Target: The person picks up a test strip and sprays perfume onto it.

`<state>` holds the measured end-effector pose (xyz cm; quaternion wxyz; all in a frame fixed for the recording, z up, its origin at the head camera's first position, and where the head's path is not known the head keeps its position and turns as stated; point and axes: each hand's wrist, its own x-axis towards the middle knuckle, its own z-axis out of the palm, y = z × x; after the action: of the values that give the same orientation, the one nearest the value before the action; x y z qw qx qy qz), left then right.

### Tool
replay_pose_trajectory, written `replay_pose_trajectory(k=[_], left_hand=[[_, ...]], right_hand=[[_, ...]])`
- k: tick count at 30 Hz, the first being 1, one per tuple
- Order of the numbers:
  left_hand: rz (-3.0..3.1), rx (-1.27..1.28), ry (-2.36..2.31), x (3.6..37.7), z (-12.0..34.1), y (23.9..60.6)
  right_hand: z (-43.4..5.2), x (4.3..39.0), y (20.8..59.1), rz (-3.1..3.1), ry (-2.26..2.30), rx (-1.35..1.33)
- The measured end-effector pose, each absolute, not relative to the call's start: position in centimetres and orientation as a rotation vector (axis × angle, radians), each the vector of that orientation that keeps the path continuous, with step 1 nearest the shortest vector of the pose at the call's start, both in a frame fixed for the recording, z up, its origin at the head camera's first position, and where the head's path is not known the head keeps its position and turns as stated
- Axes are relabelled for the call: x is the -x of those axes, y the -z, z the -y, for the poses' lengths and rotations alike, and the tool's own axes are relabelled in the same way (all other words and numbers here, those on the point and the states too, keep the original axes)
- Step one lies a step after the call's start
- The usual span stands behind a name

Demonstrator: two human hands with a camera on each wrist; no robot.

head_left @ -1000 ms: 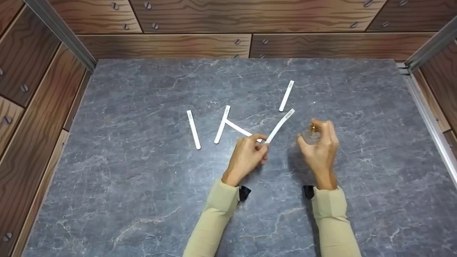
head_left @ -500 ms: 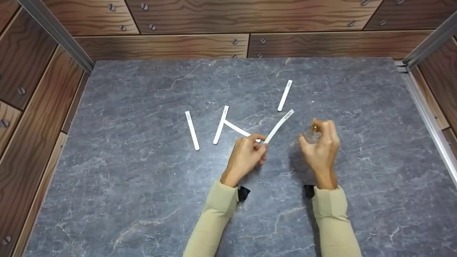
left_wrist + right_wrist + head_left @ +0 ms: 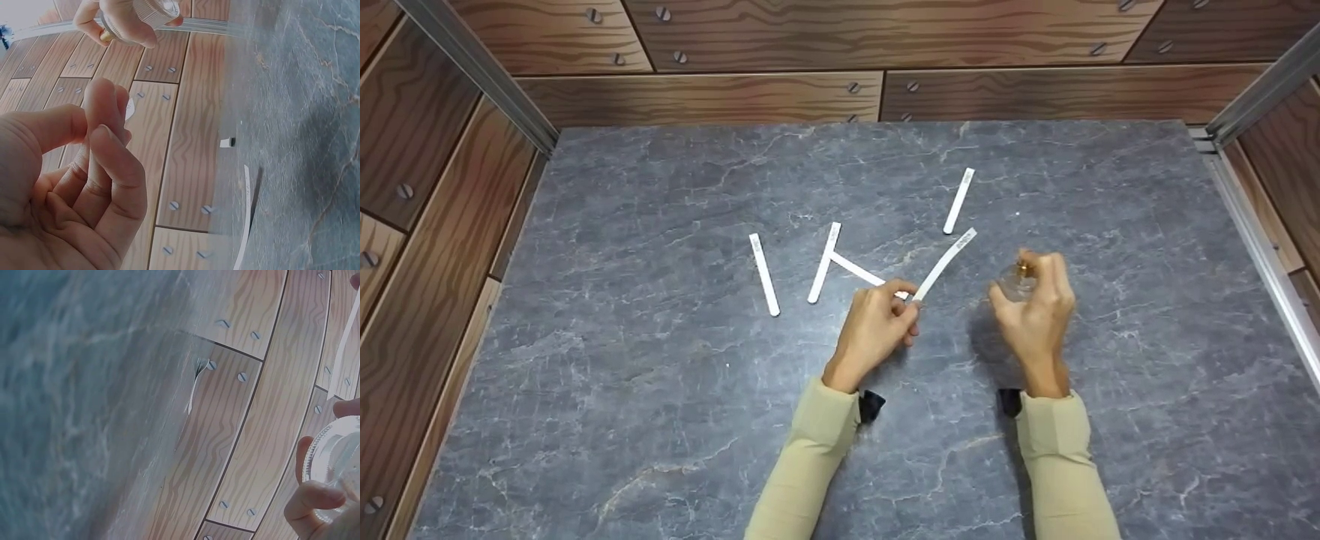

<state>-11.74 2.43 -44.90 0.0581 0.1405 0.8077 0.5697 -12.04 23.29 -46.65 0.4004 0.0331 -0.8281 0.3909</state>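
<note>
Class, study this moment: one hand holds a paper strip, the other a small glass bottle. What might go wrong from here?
1. The left hand pinches the held strip only at its bottom end, so the thin paper may bend or slip from that grip.
2. The right hand holds the small glass bottle above the stone table; if dropped, it might break.
3. Loose strips lie close by and could be knocked or caught by stray spray.

held paper strip point(image 3: 944, 264) tip raised slightly, right hand point(image 3: 1035, 311) shifted a touch
</note>
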Motion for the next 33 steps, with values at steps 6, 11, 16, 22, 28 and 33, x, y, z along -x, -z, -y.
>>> replay_pose_trajectory(k=[6, 11, 16, 22, 28, 33], left_hand=[[-2.455, -0.440, -1.726, 11.80, -2.40, 44.97], [-2.454, -0.437, -1.724, 11.85, -2.39, 44.99], [-2.435, -0.430, -1.734, 11.92, -2.37, 45.08], [-2.416, -0.393, -1.736, 11.93, -1.97, 45.00], [-2.386, -0.372, -1.764, 12.05, -1.90, 44.99], [-2.384, -0.379, -1.768, 12.28, -1.95, 45.01]], right_hand=[[-23.31, 12.10, 46.70, 2.104, -0.984, -0.073], [-23.38, 12.12, 46.59, 2.096, -0.977, -0.061], [-23.46, 12.12, 46.49, 2.081, -0.979, -0.062], [-23.29, 12.10, 46.51, 2.089, -1.002, -0.058], [-23.34, 12.13, 46.60, 2.085, -0.999, -0.063], [-23.41, 12.25, 46.65, 2.079, -1.007, -0.052]])
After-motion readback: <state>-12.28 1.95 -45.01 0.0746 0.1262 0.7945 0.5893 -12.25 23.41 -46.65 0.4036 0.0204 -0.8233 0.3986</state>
